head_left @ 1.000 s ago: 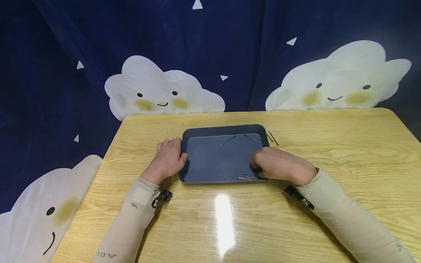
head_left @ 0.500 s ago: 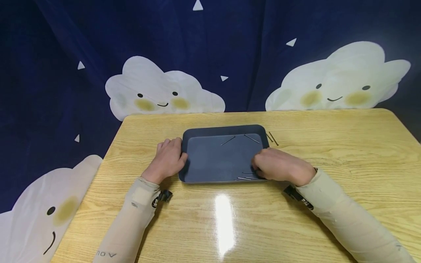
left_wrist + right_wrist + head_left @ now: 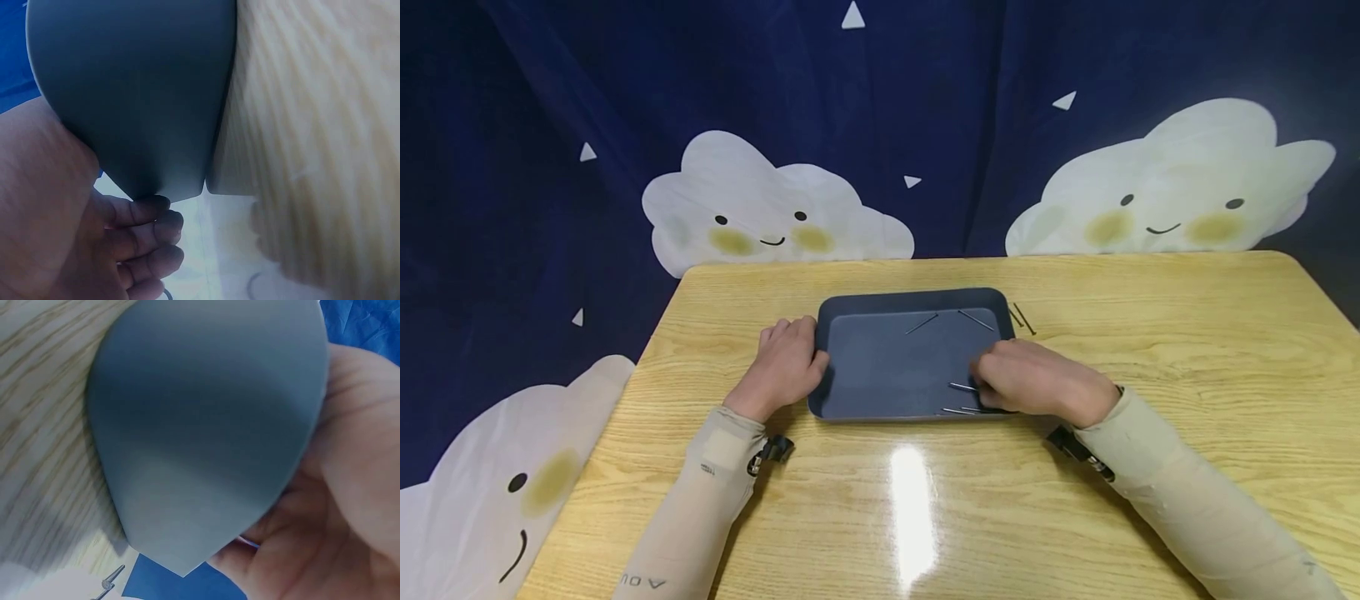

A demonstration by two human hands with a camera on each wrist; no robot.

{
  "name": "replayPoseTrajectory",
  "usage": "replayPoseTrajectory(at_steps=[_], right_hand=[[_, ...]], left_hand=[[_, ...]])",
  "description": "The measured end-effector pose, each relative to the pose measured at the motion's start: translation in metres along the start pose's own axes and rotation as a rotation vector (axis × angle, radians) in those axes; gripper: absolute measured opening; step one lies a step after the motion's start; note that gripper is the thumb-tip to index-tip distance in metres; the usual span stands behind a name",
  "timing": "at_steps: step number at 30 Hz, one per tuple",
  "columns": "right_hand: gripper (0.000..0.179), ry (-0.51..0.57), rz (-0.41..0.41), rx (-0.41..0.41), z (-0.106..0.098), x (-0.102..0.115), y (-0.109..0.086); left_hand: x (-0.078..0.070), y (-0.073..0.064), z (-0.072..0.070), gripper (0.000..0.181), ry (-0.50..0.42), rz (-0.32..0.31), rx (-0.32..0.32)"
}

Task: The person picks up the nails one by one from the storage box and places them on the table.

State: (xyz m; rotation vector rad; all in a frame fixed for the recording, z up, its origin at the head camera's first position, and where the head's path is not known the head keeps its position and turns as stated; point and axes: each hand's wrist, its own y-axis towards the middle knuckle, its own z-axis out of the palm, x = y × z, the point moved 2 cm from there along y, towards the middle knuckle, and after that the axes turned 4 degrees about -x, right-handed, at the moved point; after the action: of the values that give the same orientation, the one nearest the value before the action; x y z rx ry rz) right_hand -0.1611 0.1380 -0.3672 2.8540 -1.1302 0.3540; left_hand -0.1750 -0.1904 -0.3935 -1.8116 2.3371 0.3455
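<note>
A dark grey rectangular tray (image 3: 895,367) sits on the wooden table. My left hand (image 3: 782,367) holds its left wall, with the thumb over the rim; the left wrist view has the curled fingers (image 3: 150,240) beside the tray's outer side. Over the right wall reaches my right hand (image 3: 1030,373), its fingertips down inside the tray, pinching a thin nail (image 3: 962,387) whose free end points left. Just in front, more nails (image 3: 958,411) lie along the near wall. Two others, a left one (image 3: 922,323) and a right one (image 3: 976,320), rest slanted near the far wall. The tray wall hides the right fingertips in the right wrist view.
Dark nails (image 3: 1024,319) lie on the table (image 3: 1165,333) just outside the tray's far right corner. Behind the table hangs a dark blue curtain (image 3: 955,108) printed with white clouds.
The nail at my right fingertips has shifted slightly away from the near wall and now slants a little. My left hand keeps its hold on the tray.
</note>
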Motion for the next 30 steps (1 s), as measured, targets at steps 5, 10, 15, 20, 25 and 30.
replayPoseTrajectory(at_steps=[5, 10, 15, 20, 25, 30], right_hand=[[0.03, 0.01, -0.018, -0.026, 0.0002, 0.0003, 0.0001], [0.027, 0.03, -0.028, -0.027, -0.0005, 0.002, 0.0007], [0.026, 0.036, -0.029, -0.029, -0.0005, 0.0029, 0.0012], [0.026, 0.021, -0.047, -0.046, -0.0014, 0.0034, 0.0019], [0.026, 0.019, -0.047, -0.044, -0.0021, 0.0034, 0.0021], [0.029, 0.024, -0.042, -0.025, -0.0019, 0.0034, 0.0013]], left_hand=[[0.0003, -0.0004, 0.0013, 0.026, 0.002, -0.001, -0.001], [0.0002, -0.0011, 0.0008, 0.027, 0.001, -0.005, 0.005], [-0.0001, -0.0013, 0.0004, 0.025, 0.001, -0.006, 0.004], [-0.0002, -0.0009, 0.0, 0.025, 0.004, -0.002, -0.003], [-0.0001, -0.0002, 0.0001, 0.025, 0.0, -0.001, -0.001], [0.0002, 0.0004, 0.0004, 0.025, -0.011, -0.002, 0.006]])
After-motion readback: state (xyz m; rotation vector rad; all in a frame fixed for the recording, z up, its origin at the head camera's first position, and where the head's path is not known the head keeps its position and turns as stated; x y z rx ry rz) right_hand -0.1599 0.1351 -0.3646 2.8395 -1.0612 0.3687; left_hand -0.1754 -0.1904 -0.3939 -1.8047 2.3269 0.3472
